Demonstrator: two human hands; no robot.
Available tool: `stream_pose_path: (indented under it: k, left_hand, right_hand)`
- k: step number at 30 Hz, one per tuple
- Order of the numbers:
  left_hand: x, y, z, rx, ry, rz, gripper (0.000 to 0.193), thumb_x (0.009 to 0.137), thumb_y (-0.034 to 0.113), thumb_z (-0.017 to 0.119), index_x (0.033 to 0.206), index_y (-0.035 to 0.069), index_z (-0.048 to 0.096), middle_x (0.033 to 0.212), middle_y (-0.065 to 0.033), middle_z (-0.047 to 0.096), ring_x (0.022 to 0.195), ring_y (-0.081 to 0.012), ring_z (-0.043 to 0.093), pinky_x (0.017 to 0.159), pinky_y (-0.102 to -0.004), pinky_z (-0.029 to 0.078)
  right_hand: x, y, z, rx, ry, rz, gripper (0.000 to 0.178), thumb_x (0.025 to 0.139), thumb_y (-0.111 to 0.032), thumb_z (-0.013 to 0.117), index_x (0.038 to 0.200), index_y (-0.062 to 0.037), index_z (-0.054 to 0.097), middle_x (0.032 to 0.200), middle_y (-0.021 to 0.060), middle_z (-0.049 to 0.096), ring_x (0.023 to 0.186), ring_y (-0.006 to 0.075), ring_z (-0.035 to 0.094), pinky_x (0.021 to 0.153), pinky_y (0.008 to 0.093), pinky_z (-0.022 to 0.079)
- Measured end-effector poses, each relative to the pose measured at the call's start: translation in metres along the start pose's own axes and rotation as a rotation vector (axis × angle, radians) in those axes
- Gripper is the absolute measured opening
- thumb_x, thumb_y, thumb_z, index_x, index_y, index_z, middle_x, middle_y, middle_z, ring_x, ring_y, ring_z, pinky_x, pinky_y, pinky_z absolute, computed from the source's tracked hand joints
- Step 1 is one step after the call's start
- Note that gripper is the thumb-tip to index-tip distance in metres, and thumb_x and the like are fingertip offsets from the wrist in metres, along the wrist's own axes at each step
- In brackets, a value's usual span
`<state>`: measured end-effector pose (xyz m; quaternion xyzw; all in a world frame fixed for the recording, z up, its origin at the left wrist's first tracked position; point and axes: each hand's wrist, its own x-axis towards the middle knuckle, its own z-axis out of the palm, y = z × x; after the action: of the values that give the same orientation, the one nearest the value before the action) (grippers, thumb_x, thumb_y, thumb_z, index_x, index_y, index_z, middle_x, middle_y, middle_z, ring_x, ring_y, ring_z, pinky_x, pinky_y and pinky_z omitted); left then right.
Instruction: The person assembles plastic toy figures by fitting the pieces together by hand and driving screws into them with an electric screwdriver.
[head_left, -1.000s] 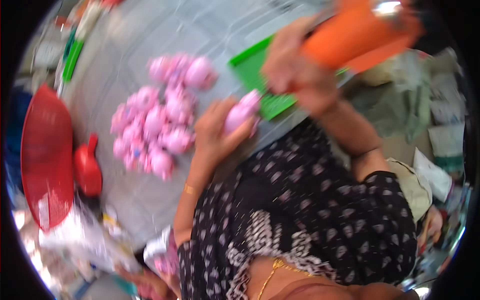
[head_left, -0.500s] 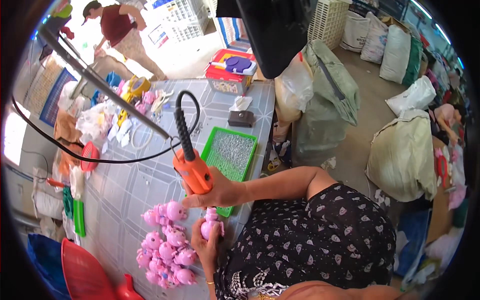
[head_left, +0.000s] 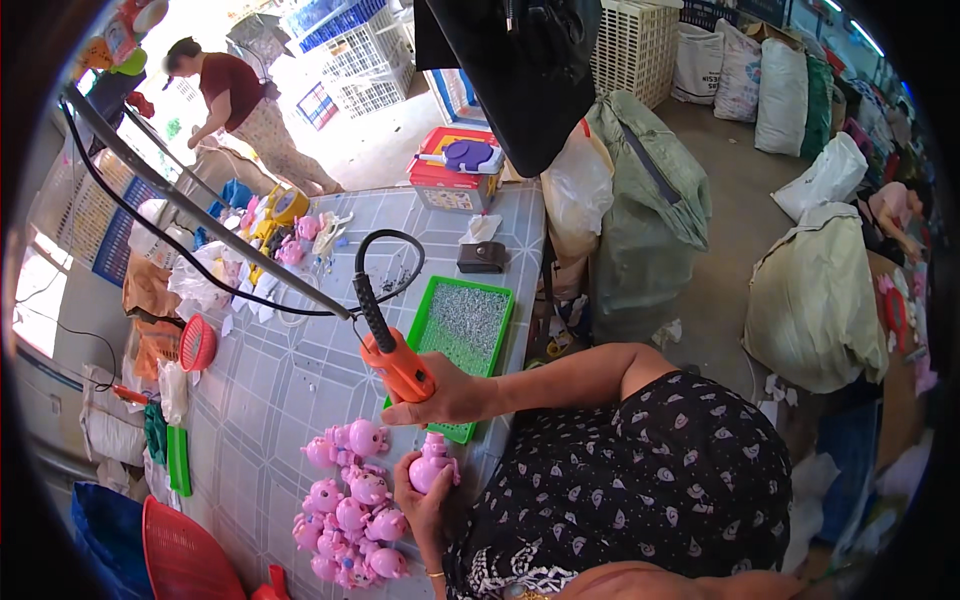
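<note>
There is one orange tool (head_left: 398,370), one green tray (head_left: 462,433) and perhaps twelve pink toys (head_left: 352,514).

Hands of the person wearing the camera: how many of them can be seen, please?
2. The left hand holds a pink toy, near the pile of pink toys; the right hand grips an orange tool, partly covering the green tray. Some fingers are hidden.

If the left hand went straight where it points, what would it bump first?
Probably the right hand, which grips the orange tool just ahead. Depth is unclear: if that one is higher, the left hand and its pink toy might pass beneath.
</note>
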<state>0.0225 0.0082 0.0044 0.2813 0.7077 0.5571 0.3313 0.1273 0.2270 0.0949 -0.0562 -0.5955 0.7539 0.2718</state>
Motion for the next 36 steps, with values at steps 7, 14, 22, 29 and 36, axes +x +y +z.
stream_pose_path:
  k: [7, 14, 22, 29, 36]
  left_hand:
    - [0.001, -0.003, 0.0, -0.095, -0.001, -0.043, 0.042, 0.083, 0.006, 0.083, 0.118, 0.003, 0.06, 0.103, -0.0047, 0.063, 0.088, -0.0128, 0.062, 0.079, -0.0258, 0.053]
    - [-0.008, 0.022, 0.015, -0.253, -0.008, -0.094, 0.037, 0.086, 0.005, 0.078, 0.117, 0.003, 0.058, 0.095, -0.0052, 0.066, 0.074, -0.0121, 0.064, 0.065, -0.0252, 0.054]
    - [-0.013, 0.028, 0.014, -0.149, -0.028, -0.029, 0.033, 0.088, 0.007, 0.075, 0.116, 0.003, 0.058, 0.094, -0.005, 0.066, 0.073, -0.0116, 0.063, 0.064, -0.025, 0.053]
    - [-0.016, 0.027, 0.016, -0.243, -0.034, -0.042, 0.032, 0.089, 0.006, 0.073, 0.117, 0.003, 0.058, 0.092, -0.0052, 0.066, 0.072, -0.0123, 0.062, 0.063, -0.0249, 0.052]
    - [-0.022, 0.039, 0.02, -0.264, -0.045, -0.073, 0.03, 0.09, 0.006, 0.071, 0.117, 0.003, 0.057, 0.092, -0.005, 0.066, 0.072, -0.0119, 0.061, 0.062, -0.0249, 0.051]
  right_hand:
    - [-0.002, -0.004, 0.0, -0.074, 0.022, 0.018, 0.034, 0.087, -0.024, 0.082, 0.1, -0.0044, 0.056, 0.077, 0.0011, 0.063, 0.061, 0.0084, 0.06, 0.054, 0.0265, 0.049]
    - [-0.007, -0.011, 0.002, -0.096, 0.073, -0.019, 0.029, 0.089, -0.024, 0.08, 0.088, -0.0038, 0.06, 0.069, 0.0018, 0.064, 0.062, 0.009, 0.061, 0.056, 0.0276, 0.048]
    - [-0.013, -0.004, 0.002, -0.118, 0.079, -0.065, 0.035, 0.088, -0.025, 0.081, 0.099, -0.0049, 0.055, 0.073, 0.0017, 0.064, 0.063, 0.0095, 0.062, 0.056, 0.0283, 0.05]
    - [-0.016, 0.007, 0.003, -0.133, 0.114, -0.099, 0.033, 0.088, -0.025, 0.08, 0.096, -0.0051, 0.055, 0.071, 0.0021, 0.063, 0.062, 0.0102, 0.062, 0.056, 0.0285, 0.049]
    - [-0.018, 0.009, 0.004, -0.182, 0.134, -0.114, 0.034, 0.088, -0.025, 0.08, 0.098, -0.0048, 0.054, 0.07, 0.0022, 0.063, 0.061, 0.0104, 0.062, 0.056, 0.0288, 0.049]
